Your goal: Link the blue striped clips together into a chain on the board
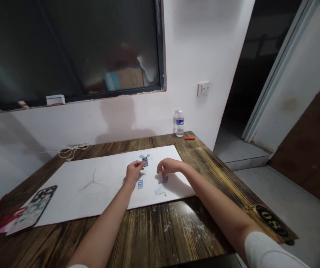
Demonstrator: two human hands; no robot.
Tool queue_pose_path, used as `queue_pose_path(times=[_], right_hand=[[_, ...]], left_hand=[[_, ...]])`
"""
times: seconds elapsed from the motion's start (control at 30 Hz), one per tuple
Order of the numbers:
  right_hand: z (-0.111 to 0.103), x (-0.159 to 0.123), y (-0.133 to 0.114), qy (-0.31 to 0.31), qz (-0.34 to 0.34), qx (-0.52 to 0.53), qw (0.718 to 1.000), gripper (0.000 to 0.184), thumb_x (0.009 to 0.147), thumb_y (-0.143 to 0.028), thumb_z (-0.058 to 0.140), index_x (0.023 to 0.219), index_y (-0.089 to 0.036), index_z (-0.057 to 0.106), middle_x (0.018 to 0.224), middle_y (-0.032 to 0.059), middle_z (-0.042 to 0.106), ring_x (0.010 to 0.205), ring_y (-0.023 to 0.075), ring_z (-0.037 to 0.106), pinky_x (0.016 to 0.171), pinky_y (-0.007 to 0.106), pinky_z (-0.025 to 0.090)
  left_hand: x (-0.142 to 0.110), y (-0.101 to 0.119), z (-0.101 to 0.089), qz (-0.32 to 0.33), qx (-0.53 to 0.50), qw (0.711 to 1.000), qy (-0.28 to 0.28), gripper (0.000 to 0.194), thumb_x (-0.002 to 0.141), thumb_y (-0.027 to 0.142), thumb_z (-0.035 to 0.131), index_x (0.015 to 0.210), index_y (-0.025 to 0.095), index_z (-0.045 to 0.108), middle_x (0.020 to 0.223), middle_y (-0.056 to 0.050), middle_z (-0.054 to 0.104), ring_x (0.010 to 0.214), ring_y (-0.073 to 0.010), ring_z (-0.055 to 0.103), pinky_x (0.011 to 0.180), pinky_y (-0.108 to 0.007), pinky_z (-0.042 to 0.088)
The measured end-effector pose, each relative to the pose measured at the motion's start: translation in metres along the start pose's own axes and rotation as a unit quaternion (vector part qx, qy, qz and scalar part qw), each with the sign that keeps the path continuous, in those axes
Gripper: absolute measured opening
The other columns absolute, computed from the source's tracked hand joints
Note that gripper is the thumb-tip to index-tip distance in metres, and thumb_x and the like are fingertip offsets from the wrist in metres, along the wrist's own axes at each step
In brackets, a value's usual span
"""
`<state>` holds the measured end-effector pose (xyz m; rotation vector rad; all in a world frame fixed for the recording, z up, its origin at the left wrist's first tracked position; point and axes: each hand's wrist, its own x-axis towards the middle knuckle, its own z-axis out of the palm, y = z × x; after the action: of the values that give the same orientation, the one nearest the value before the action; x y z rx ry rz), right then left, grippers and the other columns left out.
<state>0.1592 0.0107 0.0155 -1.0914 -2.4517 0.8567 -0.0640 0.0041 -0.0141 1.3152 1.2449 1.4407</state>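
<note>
My left hand [134, 171] pinches a small blue-and-white striped piece [145, 161] between its fingertips, above a white board [101, 186]. Just below that hand, another striped piece [140, 184] lies flat on the board. My right hand [169, 166] hangs with curled fingers over the board, holding nothing. Closest to it are a third striped piece [165, 179] and a white paper scrap [159, 191]. Several more small pieces [143, 156] lie beyond my hands, and one is partly hidden by my left wrist.
The board rests on a dark wooden table [160, 230]. A patterned phone case [33, 210] lies at its left, a white cord [72, 150] at the back, and a water bottle [179, 123] and red stick [189, 138] at the far corner.
</note>
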Motion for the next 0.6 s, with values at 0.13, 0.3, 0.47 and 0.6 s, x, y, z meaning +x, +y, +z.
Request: queue_pose_path(times=[0.13,0.3,0.47,0.6], right_hand=[[-0.003,-0.004,0.001,-0.048,0.013,-0.128,0.991,0.042,0.042,-0.026,0.088,0.082,-0.024,0.077,0.082,0.0010,0.070,0.063,0.0138,0.057,0.053,0.021,0.036],[0.010,0.006,0.010,-0.094,0.019,-0.189,0.977,0.036,0.046,-0.026,0.086,0.081,-0.022,0.077,0.071,0.0006,0.070,0.061,0.0134,0.056,0.056,0.021,0.036],[0.014,0.009,0.017,-0.121,0.014,-0.162,0.979,0.027,0.050,-0.025,0.085,0.075,-0.021,0.076,0.062,-0.0021,0.067,0.054,0.0113,0.053,0.053,0.021,0.035],[0.013,0.007,0.015,-0.095,-0.021,-0.165,0.982,0.038,0.046,-0.020,0.086,0.083,-0.022,0.076,0.072,-0.0008,0.070,0.059,0.0120,0.055,0.055,0.021,0.035]], left_hand=[[0.000,-0.001,-0.001,-0.014,-0.015,1.000,0.011,0.036,0.052,0.043,0.083,0.071,0.016,0.069,0.063,-0.001,0.063,0.054,-0.0101,0.052,0.047,-0.021,0.041],[0.000,-0.001,-0.001,0.004,-0.002,1.000,0.000,0.036,0.052,0.046,0.082,0.068,0.016,0.069,0.059,0.000,0.061,0.053,-0.0103,0.051,0.049,-0.022,0.042],[0.001,-0.003,-0.002,0.007,0.002,1.000,-0.001,0.035,0.053,0.046,0.081,0.069,0.016,0.069,0.057,0.001,0.060,0.052,-0.0106,0.052,0.049,-0.022,0.042],[0.000,-0.003,-0.001,0.007,-0.005,1.000,-0.004,0.034,0.053,0.044,0.082,0.067,0.017,0.068,0.057,0.001,0.060,0.051,-0.0101,0.052,0.050,-0.022,0.042]])
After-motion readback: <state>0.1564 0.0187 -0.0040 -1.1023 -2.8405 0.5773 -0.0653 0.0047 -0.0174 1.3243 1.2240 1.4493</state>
